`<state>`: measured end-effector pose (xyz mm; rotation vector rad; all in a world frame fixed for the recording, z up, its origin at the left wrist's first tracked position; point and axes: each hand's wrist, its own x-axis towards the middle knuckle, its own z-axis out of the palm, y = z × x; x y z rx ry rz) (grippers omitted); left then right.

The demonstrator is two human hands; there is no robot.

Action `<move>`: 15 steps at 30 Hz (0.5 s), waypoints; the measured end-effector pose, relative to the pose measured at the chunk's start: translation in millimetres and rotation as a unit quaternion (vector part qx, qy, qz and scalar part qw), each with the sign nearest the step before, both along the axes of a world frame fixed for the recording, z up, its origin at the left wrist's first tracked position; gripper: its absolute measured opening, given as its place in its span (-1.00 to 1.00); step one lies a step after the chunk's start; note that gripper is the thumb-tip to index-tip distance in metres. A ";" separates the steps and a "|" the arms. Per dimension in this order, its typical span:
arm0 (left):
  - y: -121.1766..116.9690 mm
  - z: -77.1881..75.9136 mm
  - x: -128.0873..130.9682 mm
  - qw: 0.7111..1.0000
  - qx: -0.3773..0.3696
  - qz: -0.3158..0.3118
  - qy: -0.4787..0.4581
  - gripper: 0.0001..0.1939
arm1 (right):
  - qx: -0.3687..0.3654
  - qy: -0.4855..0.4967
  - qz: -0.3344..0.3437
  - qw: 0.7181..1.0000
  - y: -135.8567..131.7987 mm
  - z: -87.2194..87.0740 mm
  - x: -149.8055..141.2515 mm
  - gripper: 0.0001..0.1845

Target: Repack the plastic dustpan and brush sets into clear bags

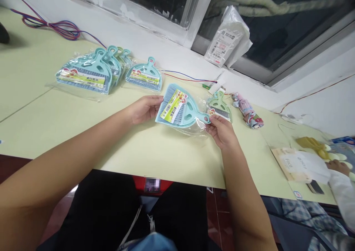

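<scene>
Between my two hands a light-blue dustpan and brush set point(191, 110) in a clear plastic bag is held tilted above the table. My left hand point(145, 109) grips its wide bristle end, thumb on top. At the handle end, my right hand point(221, 130) pinches the ring and the bag. A yellow-green label covers part of the bristles. Just behind my right hand lies a green bagged dustpan set point(220, 106). Farther back stands a single blue set point(144, 75), and to its left a stack of several bagged sets point(85, 71).
A patterned fabric roll point(247, 110) lies right of the green set. Coiled red and blue wire point(62, 29) rests at the back left. A white plastic package point(227, 36) leans by the window. On the right, a co-worker's hand point(338, 166) is near a tissue pack point(302, 166).
</scene>
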<state>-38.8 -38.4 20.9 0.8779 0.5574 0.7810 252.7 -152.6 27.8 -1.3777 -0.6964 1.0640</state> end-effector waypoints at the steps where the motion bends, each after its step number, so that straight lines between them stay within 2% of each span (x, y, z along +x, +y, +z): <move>1: 0.5 -0.6 0.0 1.000 0.003 -0.001 0.002 -0.75 | 0.000 -0.001 -0.001 1.000 -0.1 0.1 0.1 -0.60; 11: 1.4 -3.6 -0.8 1.000 0.005 -0.004 0.031 -0.79 | -0.002 -0.018 -0.013 1.000 -0.6 3.9 -0.7 -0.57; 15: 2.2 -4.8 -0.1 0.999 0.011 0.011 0.040 -0.89 | 0.004 -0.022 -0.006 1.000 -0.7 4.3 0.4 -0.56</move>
